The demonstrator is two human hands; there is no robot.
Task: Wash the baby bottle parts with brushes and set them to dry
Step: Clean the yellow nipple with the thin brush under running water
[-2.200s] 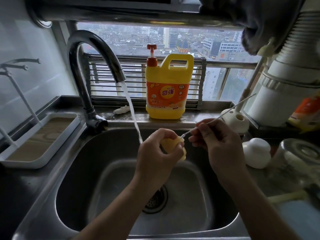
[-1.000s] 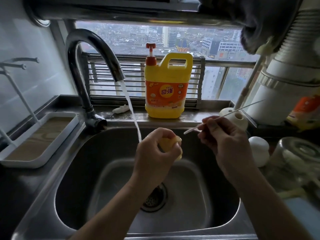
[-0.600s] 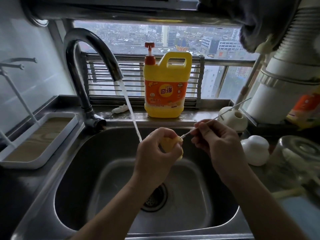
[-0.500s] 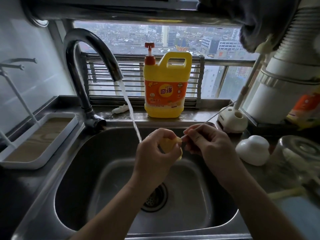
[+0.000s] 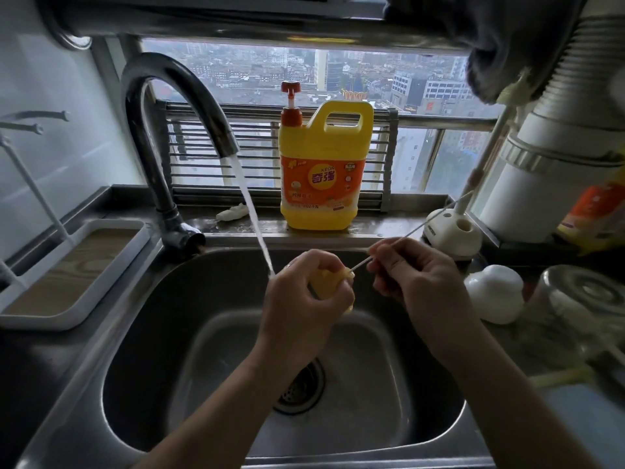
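Head view: since half a second earlier, right hand (image 5: 419, 282) had drawn back to the right, away from left hand (image 5: 304, 296), and the thin brush (image 5: 416, 228) had slid partway out of the yellow bottle part (image 5: 329, 284). The same in-out showed across the earlier frames, so this read as another scrubbing stroke, not the end of the step. Judged mid-wash: part not rinsed off or set to dry yet.

Left hand was curled closed around the yellow bottle part, fingers wrapped over it, only its top edge and a lower corner showing. The water stream (image 5: 252, 211) from the faucet (image 5: 182, 96) landed at the knuckles on the far-left side of that hand.

Right hand pinched the thin brush between thumb and fingertips, other fingers folded in. Brush tip touched the opening of the part just between the two hands; whether bristles were inside, cannot tell. The handle ran up and right past the white holder (image 5: 453, 235) beyond the right hand.

Both hands hung above the sink (image 5: 142, 333). Drying tray (image 5: 111, 275) sat on the worktop well left of the left hand.
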